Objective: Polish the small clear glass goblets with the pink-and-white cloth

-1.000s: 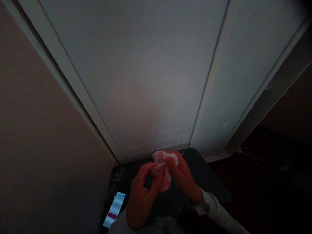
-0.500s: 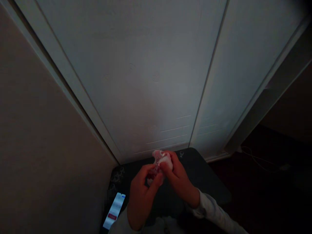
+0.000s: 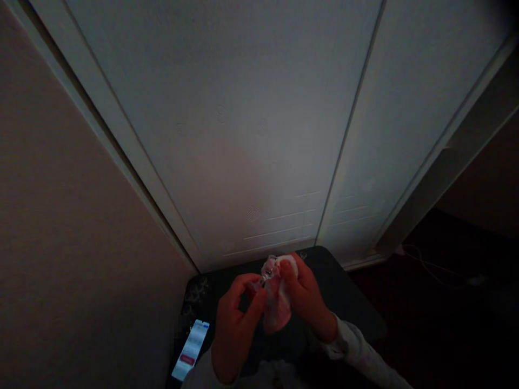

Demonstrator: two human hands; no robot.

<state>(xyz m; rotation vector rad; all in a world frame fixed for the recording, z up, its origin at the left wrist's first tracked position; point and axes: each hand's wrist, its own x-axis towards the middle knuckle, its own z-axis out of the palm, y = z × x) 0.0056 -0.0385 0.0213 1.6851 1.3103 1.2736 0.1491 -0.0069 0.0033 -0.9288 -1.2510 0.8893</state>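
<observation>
My left hand [image 3: 235,329] pinches a small clear, shiny piece [image 3: 265,276], glass or clear plastic, between thumb and fingertips. Its exact kind is too dim and too covered to make out. A pink and white cloth [image 3: 278,316] is gripped in my right hand [image 3: 310,302], thumb on top, and touches the clear piece. Part of the cloth hangs down between the hands. Both hands are above a dark table [image 3: 344,308].
Several small clear pieces [image 3: 197,289] lie at the table's left back corner, and another clear piece [image 3: 304,255] near the back edge. A lit phone [image 3: 190,350] rests at the left. White panels [image 3: 259,162] stand behind. A cable [image 3: 433,267] lies at right.
The cloth has opened out and now hangs lower between my hands. My right hand has shifted slightly right, and more of the clear piece shows.
</observation>
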